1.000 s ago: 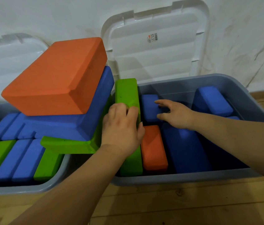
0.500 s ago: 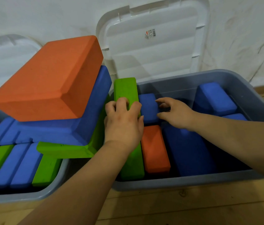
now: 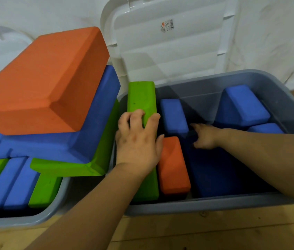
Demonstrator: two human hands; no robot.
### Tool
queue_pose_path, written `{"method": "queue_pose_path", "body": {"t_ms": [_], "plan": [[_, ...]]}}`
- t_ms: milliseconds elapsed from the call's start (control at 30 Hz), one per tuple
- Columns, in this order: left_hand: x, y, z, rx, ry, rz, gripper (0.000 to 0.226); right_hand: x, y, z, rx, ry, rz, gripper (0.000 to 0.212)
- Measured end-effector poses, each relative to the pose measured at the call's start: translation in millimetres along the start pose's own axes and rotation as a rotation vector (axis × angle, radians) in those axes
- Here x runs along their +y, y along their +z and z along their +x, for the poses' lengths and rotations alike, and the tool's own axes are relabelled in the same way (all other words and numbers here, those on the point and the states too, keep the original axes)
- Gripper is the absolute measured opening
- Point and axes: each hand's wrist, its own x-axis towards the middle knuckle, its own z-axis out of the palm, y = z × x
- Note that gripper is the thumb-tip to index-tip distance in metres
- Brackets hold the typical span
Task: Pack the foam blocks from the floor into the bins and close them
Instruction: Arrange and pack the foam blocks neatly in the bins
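Blocks: where are they?

Packed in two bins. The left grey plastic bin (image 3: pixel 25 220) is heaped above its rim, a large orange foam block (image 3: pixel 39 82) topmost.

Hands?

The left hand (image 3: pixel 139 141) curls its fingers over a long green foam block (image 3: pixel 141 98) standing on edge at the left side of the right grey plastic bin (image 3: pixel 214 206). The right hand (image 3: pixel 207 137) reaches low beside a small blue foam block (image 3: pixel 174 116); shadow hides whether it grips anything.
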Motion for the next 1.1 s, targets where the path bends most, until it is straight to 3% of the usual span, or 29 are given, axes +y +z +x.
{"method": "queue_pose_path", "body": {"t_ms": [167,400,600,767,900,1100], "plan": [[-3.9,4.4,-5.6,0.014,-0.007,0.000,0.060,0.8,9.4,6.8,-0.065,0.035,-0.042,0.101],[-4.5,9.5,-7.9,0.030,-0.005,-0.003,0.063,17.4,-0.8,0.0,0.058,0.017,0.176,0.131],[-1.5,10.1,-8.2,0.037,0.011,0.003,0.063,21.0,-12.9,-15.4,0.123,-0.040,0.236,0.143],[-0.5,6.7,-8.8,0.032,0.013,0.016,0.063,17.0,-29.3,-30.9,0.132,-0.117,0.228,0.126],[0.7,3.0,-8.3,0.006,0.013,0.018,0.062,6.6,-40.8,-51.8,0.126,-0.129,-0.061,0.107],[1.6,-7.3,-4.1,-0.045,-0.009,0.017,0.057,-6.4,-67.4,-75.9,-0.010,-0.147,-0.121,0.088]]}}
